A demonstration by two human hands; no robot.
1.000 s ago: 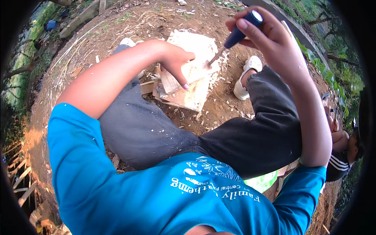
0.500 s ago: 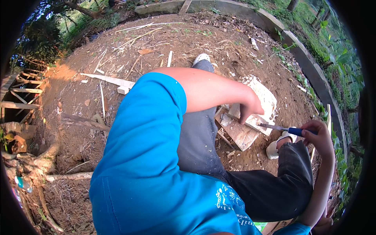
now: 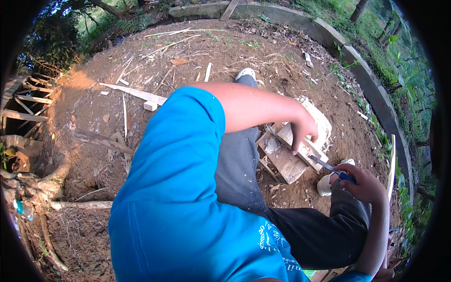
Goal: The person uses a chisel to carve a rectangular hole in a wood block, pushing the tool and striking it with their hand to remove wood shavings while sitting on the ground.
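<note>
My left hand (image 3: 305, 127) reaches across and grips a pale wood block (image 3: 285, 135), thumb on its near side and fingers over its far side. The block rests on a low wooden stand (image 3: 287, 163) between my legs. In my right hand (image 3: 369, 185) is a chisel (image 3: 324, 163) with a blue handle, held in closed fingers. The chisel's metal tip meets the right end of the block, or hovers just over it; I cannot tell which. A pale slab of wood (image 3: 323, 123) lies just beyond my left hand.
My shoes (image 3: 325, 185) flank the stand, with wood chips around them. A long pointed wood strip (image 3: 129, 91) and a small wood cube (image 3: 150, 105) lie on the soil to the left. A low concrete edging (image 3: 361, 70) curves along the right. Tree roots (image 3: 56, 188) spread at the left.
My right hand has moved left and nearer to me, and the chisel now slants more steeply down toward the block. My left hand has shifted a little, thumb lower along the block.
</note>
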